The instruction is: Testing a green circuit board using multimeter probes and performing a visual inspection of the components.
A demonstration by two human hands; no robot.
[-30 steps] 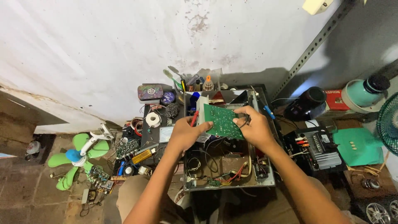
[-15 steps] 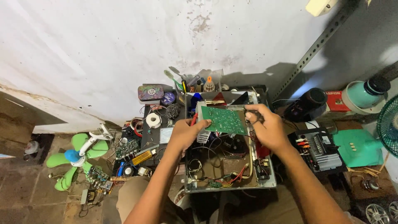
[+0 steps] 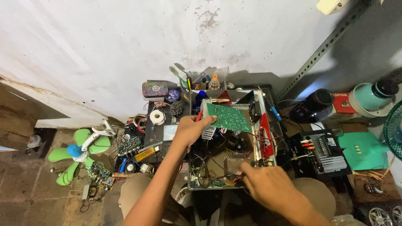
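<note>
Looking down, I see my left hand (image 3: pixel 190 129) pinching the left edge of a green circuit board (image 3: pixel 229 117). The board is tilted up over the far part of an open metal box (image 3: pixel 228 144) full of wires and parts. My thumb lies on top of the board's near left corner and the fingers are curled under it.

My right hand (image 3: pixel 266 184) is near me, at the near right side of the box. One finger points to the left and touches down by the wires at the box's near edge. The other fingers are curled in loosely and grip nothing that I can see.

Left of the box, a white roll of tape (image 3: pixel 157 117) lies beside a small dark tin with a colourful lid (image 3: pixel 154 89). A cup of tools and pens (image 3: pixel 200 83) stands at the far side, by the white wall (image 3: pixel 125 46). A green fan blade (image 3: pixel 77 152) lies on the floor far to the left. Right of the box sits a black unit with red and white plugs (image 3: pixel 320 150), and next to it a green flat base (image 3: pixel 362 150). A slanted metal bar (image 3: pixel 322 52) leans on the wall.
</note>
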